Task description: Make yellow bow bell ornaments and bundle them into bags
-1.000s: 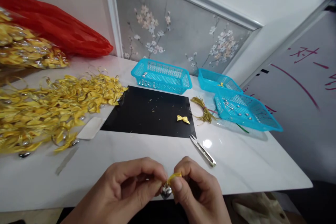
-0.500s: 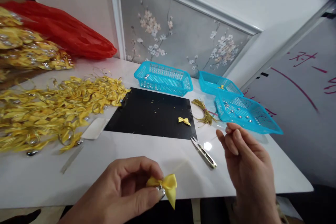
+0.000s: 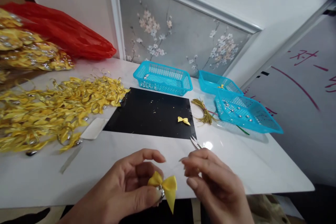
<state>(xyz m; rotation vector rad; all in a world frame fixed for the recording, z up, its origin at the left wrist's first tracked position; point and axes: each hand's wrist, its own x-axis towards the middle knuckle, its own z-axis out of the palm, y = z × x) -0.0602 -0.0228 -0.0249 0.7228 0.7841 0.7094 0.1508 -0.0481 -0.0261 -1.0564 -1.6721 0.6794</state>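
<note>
My left hand [image 3: 131, 185] pinches a yellow ribbon bow [image 3: 169, 186] with a small silver bell [image 3: 161, 193] under its knot. The thumb presses at the bell, and the index finger is lifted off the bow. Just right of it is my right hand [image 3: 212, 182], fingers loosely curved and apart from the thumb, with nothing visible between them. Partly covered by that hand, a pair of thread snips [image 3: 195, 142] lies on the table. Another yellow bow [image 3: 183, 120] rests on the black mat [image 3: 147, 115].
A heap of yellow bows with gold cords and bells [image 3: 60, 108] covers the left. Behind it is a red bag [image 3: 65, 31]. Blue baskets stand at the back [image 3: 162, 77] and right [image 3: 249, 112], the right one holding silver bells. A bundle of gold cords [image 3: 204, 113] lies between.
My right hand has come left and down from the right-hand basket toward the bow, its pinch loosened, now covering part of the snips. My left index finger has lifted off the bow.
</note>
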